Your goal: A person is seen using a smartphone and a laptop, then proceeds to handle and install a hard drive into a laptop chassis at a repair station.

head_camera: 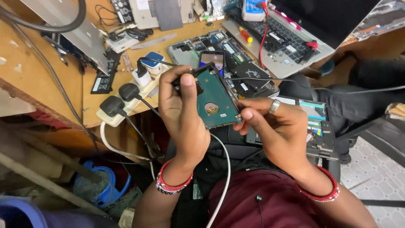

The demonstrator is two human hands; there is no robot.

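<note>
My left hand (182, 110) is wrapped around the left side of a hard drive (216, 101), with the thumb pressed on a small black part (188, 82) at its top corner. My right hand (276, 126) pinches the drive's lower right corner with its fingertips, so both hands are closed on it. The drive is up in the air above my lap, green board side facing me, just in front of the bench (90, 105).

I think the drive is stiff and a bit heavy for its size. It looks easy to break, so I would hold it by the metal edges and keep my fingers off the green board and the round shiny middle. The flat sides may be slippery.

Behind it on the bench lies an open laptop (247, 80) with its insides showing. A white power strip (126, 105) with black plugs sits to the left. A white cable (225, 169) hangs down over my lap.
</note>
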